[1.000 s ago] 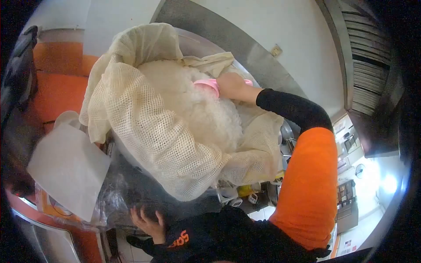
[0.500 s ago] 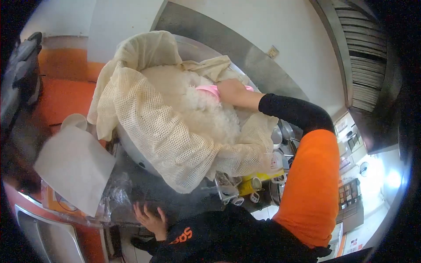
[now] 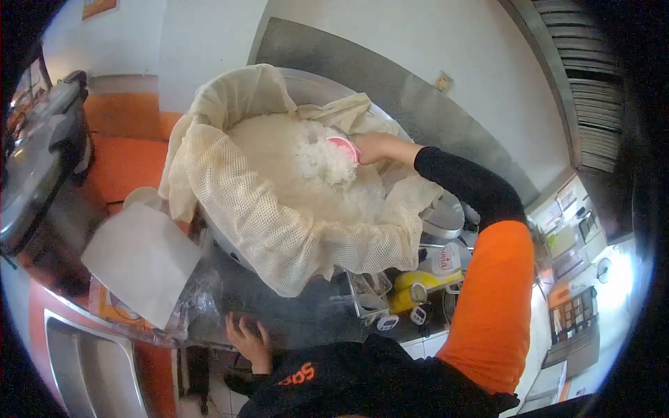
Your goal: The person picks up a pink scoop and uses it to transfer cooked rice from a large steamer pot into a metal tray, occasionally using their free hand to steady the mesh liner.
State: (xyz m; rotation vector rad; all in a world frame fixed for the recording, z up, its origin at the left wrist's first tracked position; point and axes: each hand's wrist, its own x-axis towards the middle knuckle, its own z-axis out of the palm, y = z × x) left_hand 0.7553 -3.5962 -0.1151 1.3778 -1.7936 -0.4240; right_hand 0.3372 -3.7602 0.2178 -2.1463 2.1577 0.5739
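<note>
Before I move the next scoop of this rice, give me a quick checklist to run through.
1. Pink scoop gripped in the right hand: ok.
2. Mesh cloth folded out over the near rim of the large pot: ok.
3. Left hand away from the rice: ok, it is down by the counter edge, fingers spread.
4. Crumpled clear plastic kept out of the pot: ok, it lies outside.
5. Black sleeve not touching the cloth: cannot tell from this angle.
6. Rice cooked through: cannot tell.
</note>
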